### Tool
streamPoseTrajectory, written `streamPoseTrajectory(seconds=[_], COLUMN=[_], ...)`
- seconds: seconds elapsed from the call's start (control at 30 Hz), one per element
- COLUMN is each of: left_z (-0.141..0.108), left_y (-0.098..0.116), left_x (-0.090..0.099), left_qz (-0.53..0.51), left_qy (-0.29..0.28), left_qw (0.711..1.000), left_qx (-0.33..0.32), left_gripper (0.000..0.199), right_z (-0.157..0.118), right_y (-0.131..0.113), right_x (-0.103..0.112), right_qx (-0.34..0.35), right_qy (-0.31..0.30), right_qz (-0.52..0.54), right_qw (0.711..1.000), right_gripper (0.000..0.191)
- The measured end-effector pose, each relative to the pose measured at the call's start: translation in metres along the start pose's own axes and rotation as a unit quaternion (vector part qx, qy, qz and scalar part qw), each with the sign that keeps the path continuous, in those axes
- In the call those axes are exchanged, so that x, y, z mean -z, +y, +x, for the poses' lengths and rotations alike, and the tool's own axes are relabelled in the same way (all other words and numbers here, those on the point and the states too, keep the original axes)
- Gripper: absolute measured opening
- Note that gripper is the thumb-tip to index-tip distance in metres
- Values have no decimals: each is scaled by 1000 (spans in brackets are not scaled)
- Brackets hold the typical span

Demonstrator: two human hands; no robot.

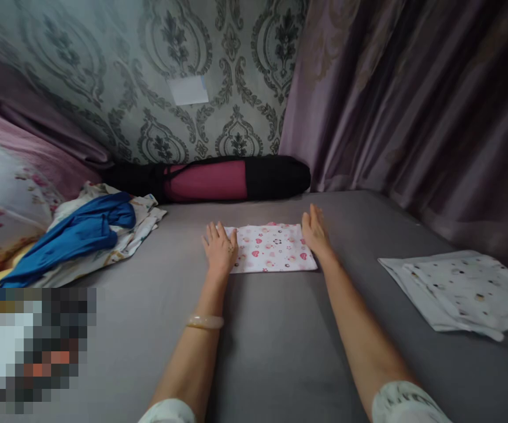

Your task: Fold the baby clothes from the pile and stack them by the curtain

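Observation:
A folded white cloth with pink hearts and small figures (273, 249) lies flat on the grey sheet (280, 329) in the middle of the view. My left hand (221, 247) rests on its left end, palm down with the fingers spread. At the right edge of the cloth is my right hand (318, 232), turned on its side with the fingers stretched forward and nothing held in them. A pale bracelet (205, 322) circles my left wrist.
Blue clothing (81, 229) lies on pale patterned cloth at the left. Folded white cloths (465, 288) lie at the right. A black and dark-red long bag (207, 180) lies along the wall. A white object, partly pixelated, sits at the lower left.

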State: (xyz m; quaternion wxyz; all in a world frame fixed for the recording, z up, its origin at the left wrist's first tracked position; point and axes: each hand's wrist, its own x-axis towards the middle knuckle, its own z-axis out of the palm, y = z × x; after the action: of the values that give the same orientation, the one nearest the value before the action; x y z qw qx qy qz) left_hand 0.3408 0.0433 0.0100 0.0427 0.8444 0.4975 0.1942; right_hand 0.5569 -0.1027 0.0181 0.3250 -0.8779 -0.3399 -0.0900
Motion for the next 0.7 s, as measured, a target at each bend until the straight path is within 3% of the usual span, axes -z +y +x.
streamPoseTrajectory(seconds=[0.07, 0.17, 0.37, 0.5, 0.7], left_z=[1, 1, 2, 2, 1], left_y=[2, 6, 18, 23, 27], left_x=[1, 1, -1, -11, -22], left_qz=[-2, 3, 24, 23, 21], left_qy=[7, -21, -62, -60, -88], left_qw=[1000, 999, 992, 986, 978], left_qx=[-18, -46, -111, -154, -186], left_gripper=[65, 61, 56, 55, 54], right_z=[1, -10, -35, -41, -44], right_y=[2, -7, -52, -71, -71], right_x=[3, -2, -23, -37, -53], right_qx=[-6, 11, 139, 173, 178], right_qy=[-2, -55, -150, -159, -176], right_qz=[1, -28, -85, -100, -119], right_qw=[1000, 998, 975, 967, 961], right_gripper=[61, 60, 55, 54, 54])
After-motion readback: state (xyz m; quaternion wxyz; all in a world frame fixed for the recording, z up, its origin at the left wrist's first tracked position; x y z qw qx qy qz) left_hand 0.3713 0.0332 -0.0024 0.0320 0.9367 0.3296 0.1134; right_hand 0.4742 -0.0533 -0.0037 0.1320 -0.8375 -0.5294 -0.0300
